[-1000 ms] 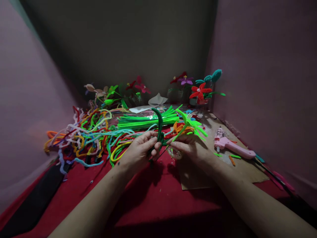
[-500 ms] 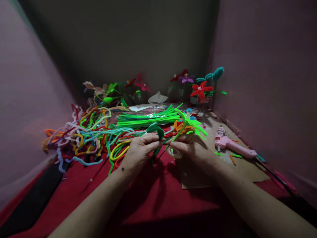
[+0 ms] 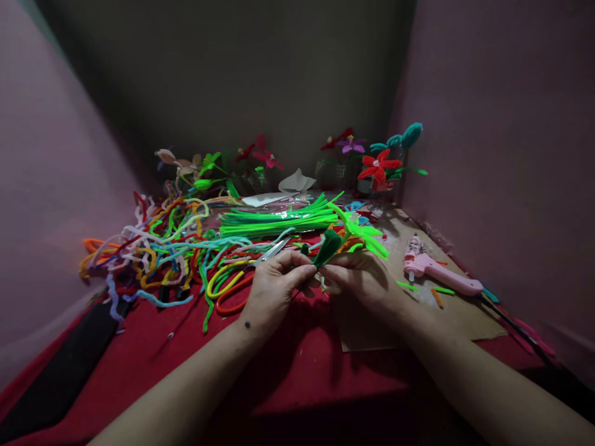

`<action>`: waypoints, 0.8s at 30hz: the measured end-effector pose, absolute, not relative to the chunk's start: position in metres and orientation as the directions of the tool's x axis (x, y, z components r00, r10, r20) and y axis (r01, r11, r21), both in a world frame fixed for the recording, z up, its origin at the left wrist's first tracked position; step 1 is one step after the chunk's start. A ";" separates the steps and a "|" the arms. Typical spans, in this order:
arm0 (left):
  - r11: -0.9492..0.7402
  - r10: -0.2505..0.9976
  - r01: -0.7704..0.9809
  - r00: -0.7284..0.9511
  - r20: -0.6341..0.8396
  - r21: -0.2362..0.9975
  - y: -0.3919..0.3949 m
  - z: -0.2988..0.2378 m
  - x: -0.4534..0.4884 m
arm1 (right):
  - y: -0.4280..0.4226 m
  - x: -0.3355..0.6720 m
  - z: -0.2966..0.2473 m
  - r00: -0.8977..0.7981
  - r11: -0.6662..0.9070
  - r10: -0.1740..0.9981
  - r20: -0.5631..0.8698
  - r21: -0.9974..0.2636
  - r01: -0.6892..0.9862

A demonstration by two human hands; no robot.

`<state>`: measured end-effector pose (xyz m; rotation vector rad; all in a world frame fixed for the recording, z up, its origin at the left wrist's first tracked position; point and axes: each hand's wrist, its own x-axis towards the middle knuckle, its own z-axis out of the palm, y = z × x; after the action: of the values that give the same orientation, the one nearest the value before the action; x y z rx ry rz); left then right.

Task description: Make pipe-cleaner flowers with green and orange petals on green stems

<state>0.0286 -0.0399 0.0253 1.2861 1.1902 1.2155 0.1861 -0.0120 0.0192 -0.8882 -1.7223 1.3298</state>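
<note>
My left hand (image 3: 274, 285) is closed in a pinch on a dark green pipe cleaner (image 3: 326, 246), which is bent low and points right over the fingers. My right hand (image 3: 360, 275) is closed on the stem of a bright green pipe-cleaner flower (image 3: 360, 232), whose petals stick up behind the fingers. The two hands meet thumb to thumb above the red cloth (image 3: 279, 359). A pair of scissors (image 3: 272, 251) lies just beyond the left hand.
A tangle of coloured pipe cleaners (image 3: 158, 254) covers the left. A bundle of bright green ones (image 3: 279, 222) lies behind. A pink glue gun (image 3: 439, 271) rests on cardboard (image 3: 418, 322) at right. Finished flowers (image 3: 379, 166) stand at the back wall.
The dark green pipe cleaner stood in a tall arch; my left hand has folded it down and wound it toward the flower stem. Both hands stay close together.
</note>
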 end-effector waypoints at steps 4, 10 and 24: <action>-0.126 0.992 0.202 -0.003 0.129 0.971 -0.042 0.024 0.031 | -0.011 0.186 0.016 -0.437 0.302 0.869 0.230 -0.948 0.102; -0.301 0.951 0.371 0.055 0.303 0.878 -0.044 0.020 0.030 | -0.011 0.184 0.013 -0.389 0.207 0.904 0.176 -0.978 0.037; -0.114 0.993 0.156 -0.005 0.116 0.981 -0.047 0.025 0.034 | -0.013 0.181 0.014 -0.342 0.315 0.898 0.275 -0.947 0.064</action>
<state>0.0337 -0.0473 0.0245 1.4047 1.2773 1.2274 0.1809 -0.0126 0.0144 -0.8819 -1.6696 1.1485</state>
